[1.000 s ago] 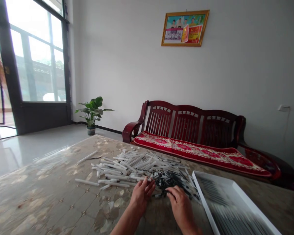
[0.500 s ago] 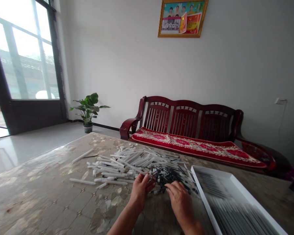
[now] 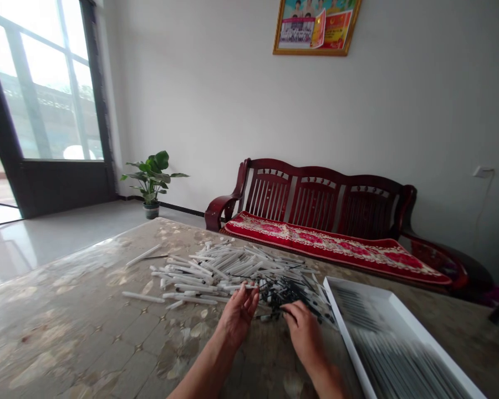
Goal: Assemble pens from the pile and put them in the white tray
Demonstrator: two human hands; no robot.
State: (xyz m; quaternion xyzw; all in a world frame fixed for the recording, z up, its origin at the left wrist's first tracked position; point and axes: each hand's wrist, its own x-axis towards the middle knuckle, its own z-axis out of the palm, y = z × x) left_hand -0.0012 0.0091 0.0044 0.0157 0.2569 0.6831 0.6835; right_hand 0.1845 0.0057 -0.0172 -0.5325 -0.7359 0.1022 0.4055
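Note:
A pile of white pen barrels (image 3: pixel 228 266) lies on the table. At its right side is a heap of small black pen parts (image 3: pixel 291 293), perhaps caps. My left hand (image 3: pixel 239 313), palm turned up, has its fingers curled at the front edge of the pile, with a white pen barrel (image 3: pixel 249 287) across the fingertips. By the black parts, my right hand (image 3: pixel 303 327) pinches a small dark piece that is too small to identify. Right of that hand stands a white shallow box (image 3: pixel 345 338) with rows of thin grey and dark pens or refills (image 3: pixel 403 354).
The patterned table (image 3: pixel 87 343) stretches out under everything. A few loose barrels lie left of the pile, including one white barrel (image 3: pixel 143 297). Beyond the table are a dark red wooden bench (image 3: pixel 307 194) with a red cover and a potted plant (image 3: pixel 151 177).
My left hand has turned its palm more upward, and a white barrel now shows at its fingertips. My right hand stays by the black parts, fingers still pinched. The view has shifted slightly.

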